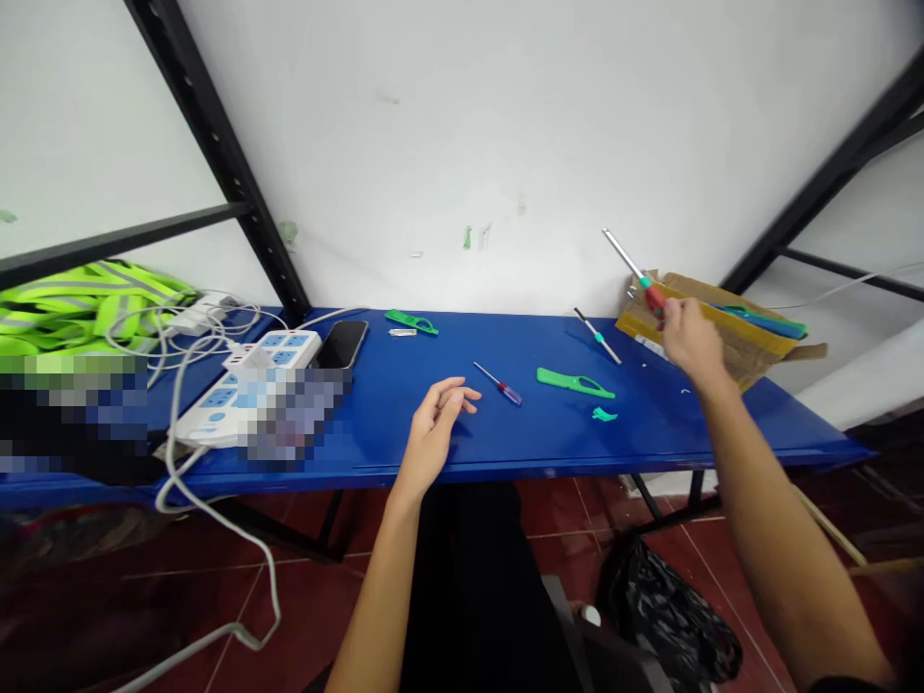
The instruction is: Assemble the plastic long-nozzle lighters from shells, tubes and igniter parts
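Observation:
My right hand [691,337] grips a long lighter [652,291] with a red body and a metal tube pointing up and left, beside a cardboard box [751,342] with yellow tape. Over the blue table [448,448], my left hand [439,412] is empty, its fingers loosely curved and apart. Right of it lies a screwdriver [509,393] with a purple handle. Further right are a green plastic shell [574,382], a small green piece [604,415] and a metal tube with a green collar [599,338]. Another green shell [411,321] and a small silvery part [402,332] lie near the wall.
On the left are a white power strip [249,385], a phone [342,344], tangled white cables and yellow-green reflective vests [93,303]. Black metal shelf posts [223,159] frame both sides. A black plastic bag [668,611] is on the red floor.

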The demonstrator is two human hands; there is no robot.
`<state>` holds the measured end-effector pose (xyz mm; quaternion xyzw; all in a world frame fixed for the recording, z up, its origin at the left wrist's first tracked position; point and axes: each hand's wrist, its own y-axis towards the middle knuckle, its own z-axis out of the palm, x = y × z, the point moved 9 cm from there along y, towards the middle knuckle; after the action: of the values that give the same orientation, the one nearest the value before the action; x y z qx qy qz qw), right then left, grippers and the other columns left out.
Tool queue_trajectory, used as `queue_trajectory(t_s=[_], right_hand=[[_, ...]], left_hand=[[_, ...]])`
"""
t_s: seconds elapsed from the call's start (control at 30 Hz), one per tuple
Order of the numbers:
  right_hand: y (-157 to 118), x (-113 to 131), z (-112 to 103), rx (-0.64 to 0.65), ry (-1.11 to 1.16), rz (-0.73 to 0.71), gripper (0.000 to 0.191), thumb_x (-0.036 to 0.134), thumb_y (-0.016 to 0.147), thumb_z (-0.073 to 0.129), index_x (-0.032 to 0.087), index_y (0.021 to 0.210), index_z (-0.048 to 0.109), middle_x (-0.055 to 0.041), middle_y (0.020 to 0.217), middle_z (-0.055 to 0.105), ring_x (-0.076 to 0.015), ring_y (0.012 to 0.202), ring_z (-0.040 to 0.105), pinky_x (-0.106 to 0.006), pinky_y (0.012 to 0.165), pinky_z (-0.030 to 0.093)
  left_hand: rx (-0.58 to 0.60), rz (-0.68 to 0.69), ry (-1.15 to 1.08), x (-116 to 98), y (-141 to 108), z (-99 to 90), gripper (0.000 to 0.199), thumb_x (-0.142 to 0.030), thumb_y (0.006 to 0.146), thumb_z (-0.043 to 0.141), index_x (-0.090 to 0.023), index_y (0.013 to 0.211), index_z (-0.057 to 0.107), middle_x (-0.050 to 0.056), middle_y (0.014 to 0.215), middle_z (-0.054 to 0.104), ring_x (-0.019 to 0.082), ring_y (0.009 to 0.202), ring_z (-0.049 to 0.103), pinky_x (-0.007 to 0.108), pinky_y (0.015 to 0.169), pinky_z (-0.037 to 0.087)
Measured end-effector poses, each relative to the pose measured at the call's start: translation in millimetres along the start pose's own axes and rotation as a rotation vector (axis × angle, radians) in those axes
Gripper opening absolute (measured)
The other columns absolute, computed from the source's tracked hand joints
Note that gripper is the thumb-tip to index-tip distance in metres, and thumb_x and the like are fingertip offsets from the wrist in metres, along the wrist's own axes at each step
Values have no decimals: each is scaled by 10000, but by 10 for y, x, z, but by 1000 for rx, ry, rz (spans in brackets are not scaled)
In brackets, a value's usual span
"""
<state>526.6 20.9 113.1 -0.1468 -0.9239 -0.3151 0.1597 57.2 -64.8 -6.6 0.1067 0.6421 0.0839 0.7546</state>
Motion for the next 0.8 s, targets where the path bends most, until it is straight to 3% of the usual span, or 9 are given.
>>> queue_trajectory(t_s=[0.1,0.17,0.27,0.37,0.47,0.53,0.67,0.73,0.8], right_hand=[[350,-547,-641,-137,-135,130,525,497,1168,409,85,1398,640,-446,1266,684,-455,1216,695,-604,931,420],[580,-796,-855,-147,-180,153,461,474,1162,455,116,1316,702,-405,1266,687,-450,1285,666,-637,979,414],[790,-1065,-746,-20,-182,177,482,555,1096,560,179,850,735,-336,1104,731,-497,1232,670,-793,990,371],[740,-937,-508,-54,-173,59,546,576,1103,456,166,899,753,-369,1247,701,-523,1329,609,-891,1039,300],[509,-397,-275,-195,-130,-140,555,496,1113,351,145,1248,760,-342,1416,645,-463,1433,542,-823,1157,305],[361,126,2,-165,-78,-288,536,424,1098,355,139,1366,721,-322,1457,645,-434,1431,538,-737,1188,347],[20,1370,724,36,18,-605,420,247,1042,489,120,1382,700,-229,1467,695,-357,1385,596,-549,1204,414],[-285,1969,1142,222,68,-796,416,189,1068,453,103,1400,688,-230,1456,704,-342,1363,608,-517,1192,424],[-590,2374,1506,375,60,-884,424,102,1057,418,102,1363,711,-230,1408,728,-337,1319,627,-514,1172,428]], left_hand=[[-4,3,-2,-2,8,-7,393,-555,1072,648,-226,1281,697,84,1169,812,197,982,733,355,1012,561],[-7,9,-4,-5,13,-13,394,-553,1072,647,-226,1286,692,83,1167,812,197,982,732,358,1011,564],[6,27,-28,-11,-6,8,410,-540,1074,642,-220,1330,655,84,1159,812,192,957,740,364,997,573],[20,33,-49,4,-55,42,430,-516,1080,629,-220,1390,598,82,1161,813,181,929,749,361,971,581],[11,23,-26,28,20,6,420,-492,1081,622,-216,1395,582,89,1184,811,178,909,753,355,933,587],[-45,54,40,-12,262,-130,390,-478,1080,621,-209,1361,597,104,1199,807,186,882,751,354,881,593],[-278,240,517,-282,1155,-576,288,-351,1130,519,-185,1336,632,168,1295,770,251,1055,742,439,1015,569],[-188,259,1001,-279,1642,-565,372,-161,1121,357,-121,1386,615,252,1405,708,304,1214,705,500,1085,533],[-56,268,1129,-168,1957,-523,420,-3,1015,399,-94,1321,673,262,1378,721,322,1261,692,496,1128,507]])
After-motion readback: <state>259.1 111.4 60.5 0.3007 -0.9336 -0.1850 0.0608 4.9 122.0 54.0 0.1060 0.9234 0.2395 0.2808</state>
